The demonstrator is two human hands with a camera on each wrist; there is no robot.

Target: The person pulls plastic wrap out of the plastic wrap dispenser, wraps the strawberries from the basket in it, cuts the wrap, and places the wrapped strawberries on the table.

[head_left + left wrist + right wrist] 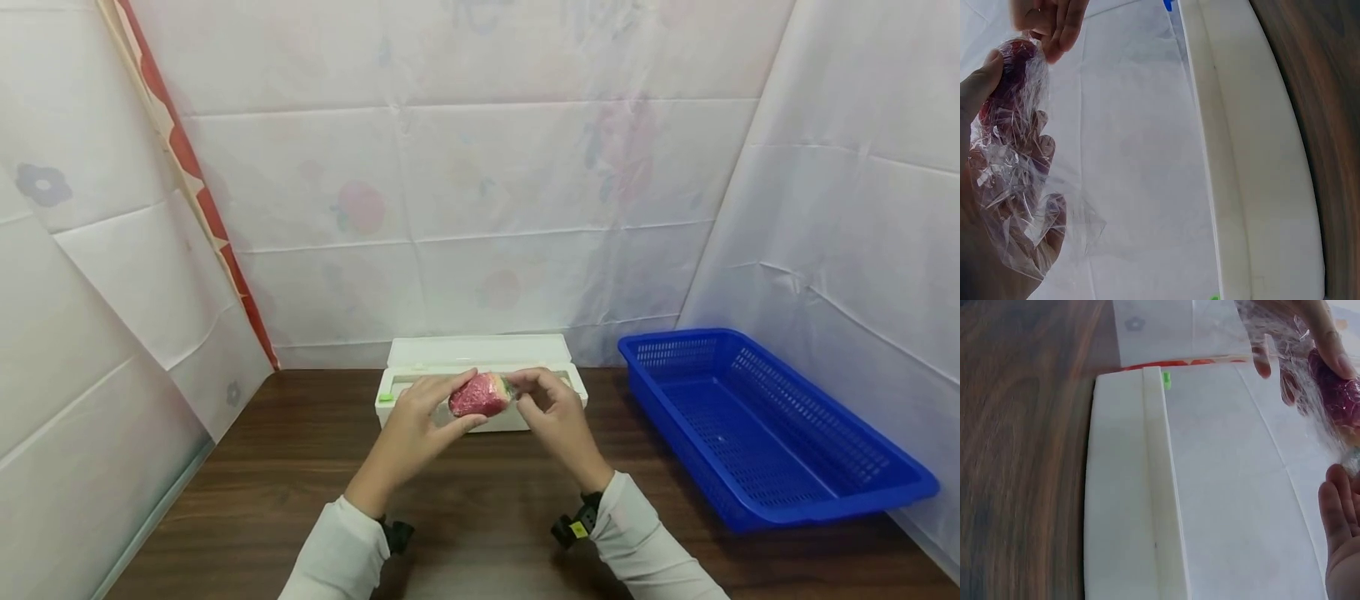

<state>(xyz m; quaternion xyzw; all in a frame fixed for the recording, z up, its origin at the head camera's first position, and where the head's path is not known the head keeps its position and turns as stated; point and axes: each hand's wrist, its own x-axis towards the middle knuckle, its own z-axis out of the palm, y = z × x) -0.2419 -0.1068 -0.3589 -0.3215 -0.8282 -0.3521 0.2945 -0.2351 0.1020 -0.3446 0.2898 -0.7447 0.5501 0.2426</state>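
A dark-red rounded item with a pale yellow end is wrapped in clear cling film; its exact kind is unclear. My left hand grips it between thumb and fingers, and loose film trails over the palm in the left wrist view. At the item's pale end, the thumb and fingers of my right hand pinch the film. Both hands are raised in front of a long white cling film dispenser, whose lid stands open at the back. A small green piece sits at the dispenser's left end.
A blue perforated plastic basket stands on the right side of the dark wooden table. White printed sheets hang behind and on both sides, with a red-edged strip at the left corner.
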